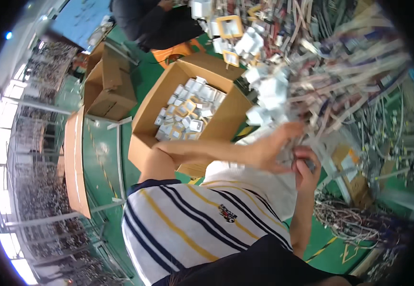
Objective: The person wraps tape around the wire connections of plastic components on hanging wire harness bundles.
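Observation:
My left hand (266, 150) reaches across my front from the left, somewhat blurred. Its thumb and fingers stand apart, curved toward my other hand, and I make out nothing held in it. Close beside it, my right hand (306, 174) is raised with its fingers curled in. A small greyish thing shows at those fingers, too blurred to name. Just beyond both hands lies a heap of white box-shaped pieces (271, 88), some with yellow frames (230, 26). Tangled cables (355, 71) spread to its right.
An open cardboard box (145, 114) at my left holds many white and yellow-framed pieces (188, 107). Another cardboard box (109, 95) stands farther left. A person in dark clothes (145, 21) is near an orange stool (176, 51). Bundled cables (345, 217) lie low at right.

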`<state>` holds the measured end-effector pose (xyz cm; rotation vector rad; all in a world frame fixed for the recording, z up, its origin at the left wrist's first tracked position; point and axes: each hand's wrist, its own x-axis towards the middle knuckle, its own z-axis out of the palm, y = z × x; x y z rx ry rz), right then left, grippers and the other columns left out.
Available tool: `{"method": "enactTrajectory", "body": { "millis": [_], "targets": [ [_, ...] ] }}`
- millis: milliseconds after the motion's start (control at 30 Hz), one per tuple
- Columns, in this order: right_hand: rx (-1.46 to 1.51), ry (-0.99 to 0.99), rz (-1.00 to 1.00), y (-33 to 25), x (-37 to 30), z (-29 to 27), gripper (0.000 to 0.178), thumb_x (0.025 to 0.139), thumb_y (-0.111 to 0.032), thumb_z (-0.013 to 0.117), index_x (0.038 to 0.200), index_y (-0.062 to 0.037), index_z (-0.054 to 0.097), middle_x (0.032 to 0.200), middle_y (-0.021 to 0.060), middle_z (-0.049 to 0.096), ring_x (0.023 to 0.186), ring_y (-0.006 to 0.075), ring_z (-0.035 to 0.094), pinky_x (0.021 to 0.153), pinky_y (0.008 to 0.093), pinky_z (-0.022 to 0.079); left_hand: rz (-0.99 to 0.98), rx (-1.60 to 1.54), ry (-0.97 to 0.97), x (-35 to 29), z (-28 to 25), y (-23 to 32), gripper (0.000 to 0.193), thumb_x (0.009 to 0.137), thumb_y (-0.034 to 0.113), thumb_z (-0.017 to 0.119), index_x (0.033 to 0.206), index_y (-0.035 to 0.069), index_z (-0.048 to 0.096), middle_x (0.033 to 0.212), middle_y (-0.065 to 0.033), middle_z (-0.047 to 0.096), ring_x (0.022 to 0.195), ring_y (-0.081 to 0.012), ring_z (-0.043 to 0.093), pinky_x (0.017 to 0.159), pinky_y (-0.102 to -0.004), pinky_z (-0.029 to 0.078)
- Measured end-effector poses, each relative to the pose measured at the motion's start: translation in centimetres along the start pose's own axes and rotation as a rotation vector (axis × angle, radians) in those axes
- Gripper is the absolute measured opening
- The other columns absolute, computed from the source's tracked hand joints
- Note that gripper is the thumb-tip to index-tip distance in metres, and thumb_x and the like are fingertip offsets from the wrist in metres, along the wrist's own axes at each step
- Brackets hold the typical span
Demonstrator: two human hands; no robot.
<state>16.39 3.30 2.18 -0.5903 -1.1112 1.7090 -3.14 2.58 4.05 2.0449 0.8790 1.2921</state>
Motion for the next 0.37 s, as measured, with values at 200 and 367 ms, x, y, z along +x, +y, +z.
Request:
{"method": "enactTrajectory", "body": {
  "millis": [200,367],
  "targets": [
    [0.058,-0.018,-0.053,-0.8,-2.4,1.6,0.015,0.083,0.003,0.055,0.096,0.0069,0.058,0.105,0.0210,0.054,0.055,0.0140,0.049,0.051,0.0250,0.041,-0.528,-0.428,-0.172,-1.4,0.7,2.3,0.094,0.073,0.006,0.079,0.148,0.003,0.023,0.128,-0.0183,0.052,0.125,-0.0254,0.050,0.103,-0.0360,0.041],
    [-0.412,0.049,-0.128,-1.2,-1.9,3.1,0.015,0.087,-0.002,0.057,0.101,0.0030,0.060,0.122,0.0186,0.056,0.065,0.0165,0.058,0.059,0.0269,0.050,-0.573,-0.337,-0.360,-3.4,-0.1,0.1,0.088,0.080,0.016,0.074,0.150,0.002,0.023,0.146,-0.0159,0.037,0.123,-0.0272,0.053,0.103,-0.0374,0.043]
  ]
}}
